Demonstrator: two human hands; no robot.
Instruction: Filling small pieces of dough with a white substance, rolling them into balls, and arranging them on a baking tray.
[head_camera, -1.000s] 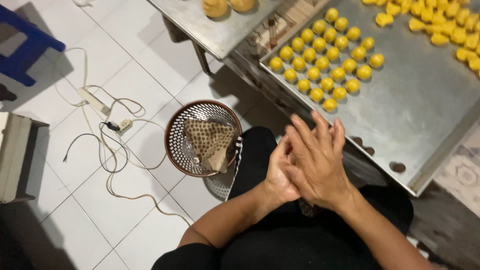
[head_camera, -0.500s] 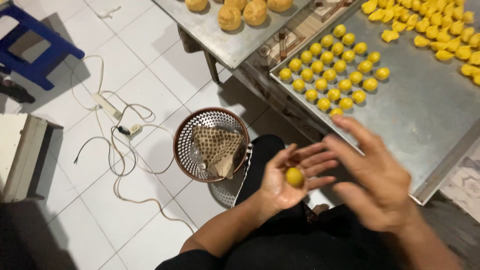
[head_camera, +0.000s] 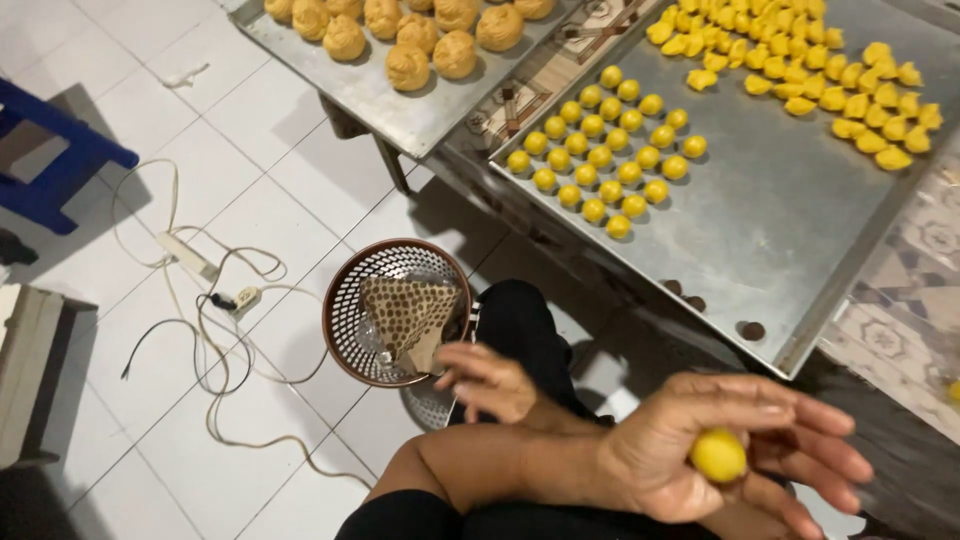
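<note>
- Off the tray's near edge, over the lap, the right hand (head_camera: 700, 455) pinches a yellow dough ball (head_camera: 718, 455) between thumb and fingers (head_camera: 800, 420), the other fingers spread loose. The grip looks light; a soft ball could dent if squeezed harder, or slip down to the floor tiles (head_camera: 200, 120) if it eases.
- The left hand (head_camera: 485, 380) hangs half-curled and holds nothing, close to the basket (head_camera: 345, 310) by the knee. A careless sweep might knock the basket over.
- On the tray (head_camera: 790, 230), the rows of balls (head_camera: 600, 165) lie close together near its left corner. Setting another beside them risks nudging a neighbour out of line or flattening it.
- That tray juts past the desk edge toward the lap, so a bump from a knee or wrist could tip it, I judge.
- Cables (head_camera: 215, 300) trail across the floor near the basket; a foot could catch them.
</note>
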